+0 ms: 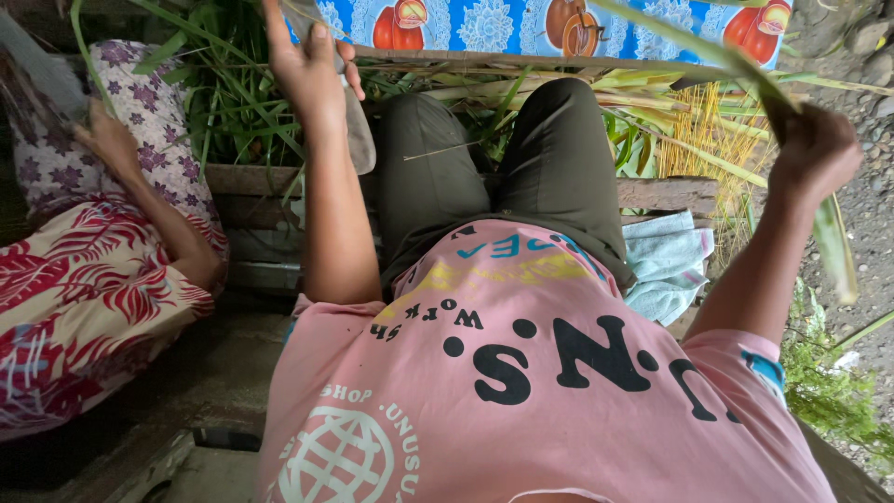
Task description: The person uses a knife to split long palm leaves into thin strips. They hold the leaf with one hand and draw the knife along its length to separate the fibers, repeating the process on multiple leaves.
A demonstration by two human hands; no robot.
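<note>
Looking down past a pink printed shirt (521,391) and dark trousers (503,168): right hand (815,149) closed around a long green leaf strip (832,244), far right; left hand (312,70) gripping a blade (358,135), far left. Probably light, limp, springy, smooth along the grain; best pinched near mid-length. Farther off, cut leaves (559,88), a patterned cloth (484,23); at left, another person's hand (107,140).

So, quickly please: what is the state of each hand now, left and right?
Left hand: closed around the handle of a broad grey knife blade.
Right hand: closed on a long green leaf strip.
</note>
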